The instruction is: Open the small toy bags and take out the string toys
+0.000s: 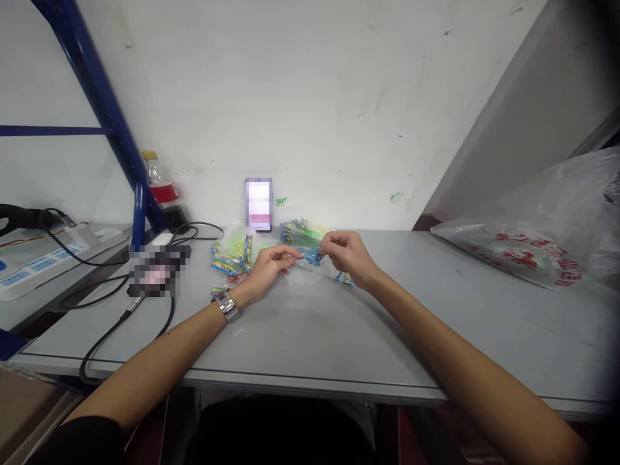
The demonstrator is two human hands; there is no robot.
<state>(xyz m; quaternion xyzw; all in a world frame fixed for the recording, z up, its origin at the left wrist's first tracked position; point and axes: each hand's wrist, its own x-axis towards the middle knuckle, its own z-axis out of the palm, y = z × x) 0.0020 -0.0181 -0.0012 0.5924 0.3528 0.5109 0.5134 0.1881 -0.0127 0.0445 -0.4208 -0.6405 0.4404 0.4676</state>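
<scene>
Both hands meet mid-counter: left hand [271,263] and right hand [345,255] each pinch an end of a small clear packet [314,258]. Colourful packets [231,253] lie piled left, another stack [301,231] behind; sorting looks partway.

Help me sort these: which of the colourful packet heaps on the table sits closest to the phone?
The green-and-yellow stack of packets, just right of the phone by the wall. The other heap lies further left and nearer the left hand.
</scene>
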